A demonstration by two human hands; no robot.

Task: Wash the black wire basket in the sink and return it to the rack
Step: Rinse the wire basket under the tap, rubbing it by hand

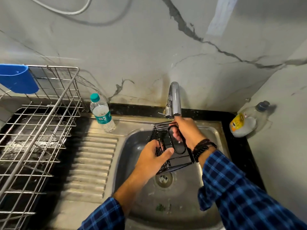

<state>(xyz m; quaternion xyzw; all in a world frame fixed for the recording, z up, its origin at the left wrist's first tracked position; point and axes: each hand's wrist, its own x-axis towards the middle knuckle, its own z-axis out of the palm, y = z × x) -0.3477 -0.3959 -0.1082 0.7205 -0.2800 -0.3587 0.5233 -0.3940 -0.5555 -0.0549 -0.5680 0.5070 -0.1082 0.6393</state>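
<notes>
basket (172,146) over sink (214,128) | both hands (153,156) gripping | under tap (174,98)

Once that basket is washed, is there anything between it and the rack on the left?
Nothing plainly blocks it. Between the basket and the rack lies only the ribbed drainboard. A water bottle stands near that path, at the drainboard's back edge.

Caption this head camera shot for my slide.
The left hand and right hand hold the black wire basket over the steel sink under the tap, dish rack at left.
</notes>
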